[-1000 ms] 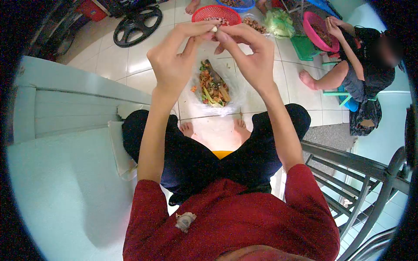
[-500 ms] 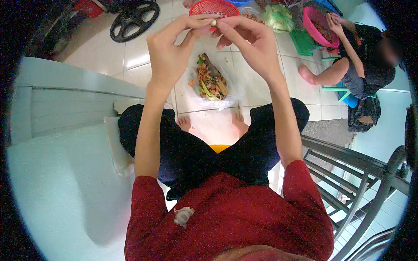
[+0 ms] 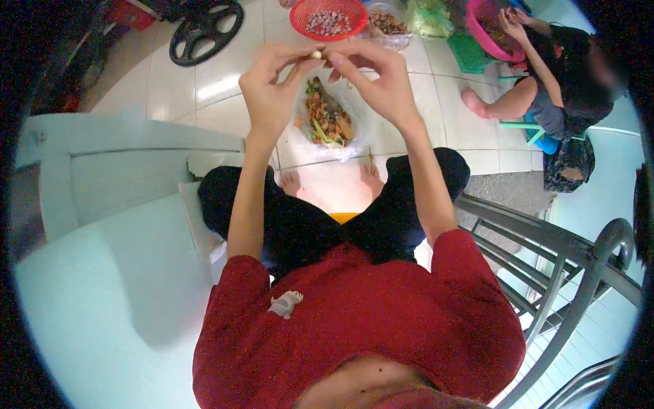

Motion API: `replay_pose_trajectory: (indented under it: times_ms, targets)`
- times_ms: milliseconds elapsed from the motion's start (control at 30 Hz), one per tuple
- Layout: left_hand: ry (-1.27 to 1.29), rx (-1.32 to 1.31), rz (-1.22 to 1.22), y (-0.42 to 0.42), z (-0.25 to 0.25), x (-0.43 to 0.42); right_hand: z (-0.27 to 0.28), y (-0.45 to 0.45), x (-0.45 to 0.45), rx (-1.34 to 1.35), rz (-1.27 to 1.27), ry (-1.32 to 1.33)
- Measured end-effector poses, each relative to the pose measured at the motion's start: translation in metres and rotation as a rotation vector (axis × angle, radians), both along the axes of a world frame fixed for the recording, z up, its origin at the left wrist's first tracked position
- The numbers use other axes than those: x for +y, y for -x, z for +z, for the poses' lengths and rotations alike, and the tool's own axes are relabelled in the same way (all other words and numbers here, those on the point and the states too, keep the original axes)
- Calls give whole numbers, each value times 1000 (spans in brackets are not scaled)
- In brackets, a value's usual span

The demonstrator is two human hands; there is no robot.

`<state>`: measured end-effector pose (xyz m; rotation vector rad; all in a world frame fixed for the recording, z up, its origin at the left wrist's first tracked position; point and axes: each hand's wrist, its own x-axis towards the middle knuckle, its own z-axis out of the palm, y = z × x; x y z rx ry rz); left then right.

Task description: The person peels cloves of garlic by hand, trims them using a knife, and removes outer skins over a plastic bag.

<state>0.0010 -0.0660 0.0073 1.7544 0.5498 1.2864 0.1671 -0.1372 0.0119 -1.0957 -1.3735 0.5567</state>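
My left hand and my right hand meet in front of me, above the floor. Between the left fingertips is a small pale bulb, like a garlic clove or shallot; it is too small to tell which. The right thumb and fingers are pinched right beside it, touching or nearly so; whether they hold a bit of skin does not show. Below the hands, a clear plastic bag lies open on the floor with vegetable scraps in it. Past them stands a red basket with many pinkish-white pieces.
A bag of brownish bulbs and a green plastic bag lie beyond. At the right, another person works over a pink basin. A metal railing is at my right, a pale panel at my left, a steering wheel ahead.
Both hands have shifted slightly down and left in view, still together at the small bulb. The view has tilted, so more of the red basket shows.
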Motion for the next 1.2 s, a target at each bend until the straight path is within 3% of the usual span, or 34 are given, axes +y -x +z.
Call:
replay_pose_trajectory:
  times_ms: [67,200,367,733,800,967,1200]
  targets:
    - [72,-38,-19,-7,-3,1,3,-4,-1,8,-49,31]
    - [-47,40,30,-16,-12,13,-5,-13,5,-59,-143,56]
    - [6,149,120,-25,-14,14,-8,-14,11,-76,-96,63]
    - [90,-23,24,-24,-25,21,-2,-9,22,-91,-100,82]
    - [81,-18,27,-24,-27,21,0,-7,20,-185,-228,64]
    - [121,-31,50,-25,-21,18,-5,-8,22,-236,-236,-6]
    - [-59,93,149,-26,-21,19,-8,-8,20,-332,-262,-37]
